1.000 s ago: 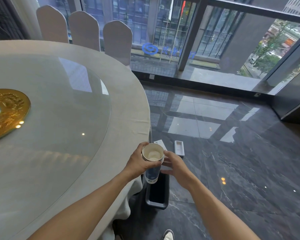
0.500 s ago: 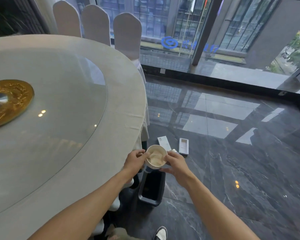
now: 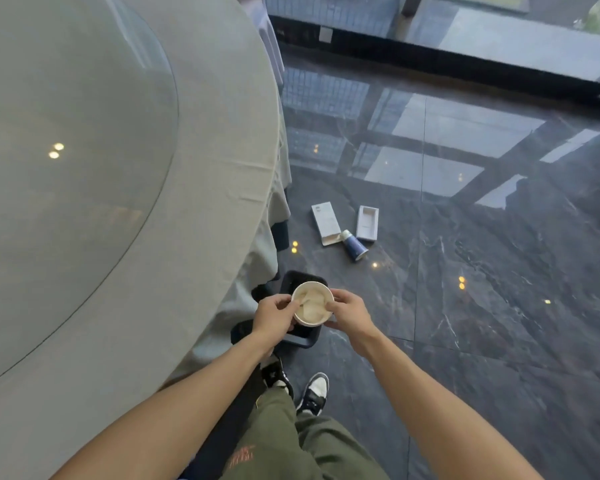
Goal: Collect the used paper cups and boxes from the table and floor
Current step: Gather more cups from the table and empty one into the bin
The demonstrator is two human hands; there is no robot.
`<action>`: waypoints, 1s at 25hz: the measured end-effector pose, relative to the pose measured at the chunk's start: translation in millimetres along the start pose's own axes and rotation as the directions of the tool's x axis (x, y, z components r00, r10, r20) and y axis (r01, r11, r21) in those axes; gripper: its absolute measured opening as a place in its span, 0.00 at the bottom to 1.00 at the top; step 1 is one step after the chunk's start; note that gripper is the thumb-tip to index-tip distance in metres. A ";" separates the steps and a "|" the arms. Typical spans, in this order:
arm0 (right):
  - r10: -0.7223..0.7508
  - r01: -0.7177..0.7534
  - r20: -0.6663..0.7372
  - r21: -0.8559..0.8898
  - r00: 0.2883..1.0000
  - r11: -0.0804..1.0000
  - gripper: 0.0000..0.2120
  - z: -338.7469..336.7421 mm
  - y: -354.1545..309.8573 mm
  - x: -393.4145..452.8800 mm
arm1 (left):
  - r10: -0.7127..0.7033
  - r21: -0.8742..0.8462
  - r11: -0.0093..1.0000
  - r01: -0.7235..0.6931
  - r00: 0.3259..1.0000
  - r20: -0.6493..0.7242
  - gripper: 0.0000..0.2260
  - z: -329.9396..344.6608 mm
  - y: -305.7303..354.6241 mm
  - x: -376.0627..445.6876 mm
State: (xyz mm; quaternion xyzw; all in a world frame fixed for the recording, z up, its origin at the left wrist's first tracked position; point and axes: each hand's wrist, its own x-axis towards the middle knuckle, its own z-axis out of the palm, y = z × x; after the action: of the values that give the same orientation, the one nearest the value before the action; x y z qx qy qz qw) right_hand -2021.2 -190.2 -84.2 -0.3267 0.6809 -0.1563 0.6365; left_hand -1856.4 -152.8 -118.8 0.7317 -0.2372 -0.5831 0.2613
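Note:
I hold a white paper cup (image 3: 312, 307) upright by its rim, seen from above, with crumpled paper inside. My left hand (image 3: 272, 315) pinches the left side of the rim and my right hand (image 3: 349, 311) the right side. The cup hangs directly over a black bin (image 3: 300, 336) on the floor beside the table. Further out on the dark floor lie a blue paper cup (image 3: 354, 244) on its side, a flat white box (image 3: 325, 223) and an open white box tray (image 3: 368, 223).
The big round table (image 3: 201, 188) with a grey cloth and glass turntable fills the left. Its cloth hangs down next to the bin. My shoes (image 3: 312, 389) stand just behind the bin. Glossy dark marble floor stretches right toward a window ledge (image 3: 465, 60).
My view has tilted down toward the floor. The cup has come lower over the bin, still in both hands. The blue cup on the floor has come into sight.

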 end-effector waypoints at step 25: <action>0.375 -0.353 0.080 -0.206 0.924 0.913 0.14 40.9 188.9 263.0 | -0.302 0.258 0.917 0.304 0.952 -0.050 0.09 81.6 -191.6 229.4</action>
State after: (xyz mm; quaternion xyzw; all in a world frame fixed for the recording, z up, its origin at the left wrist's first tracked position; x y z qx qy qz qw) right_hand -2021.8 -211.9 -409.8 -0.2614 0.7028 0.0496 0.6598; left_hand -1880.4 -167.1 -427.4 0.7904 -0.1950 -0.5766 0.0699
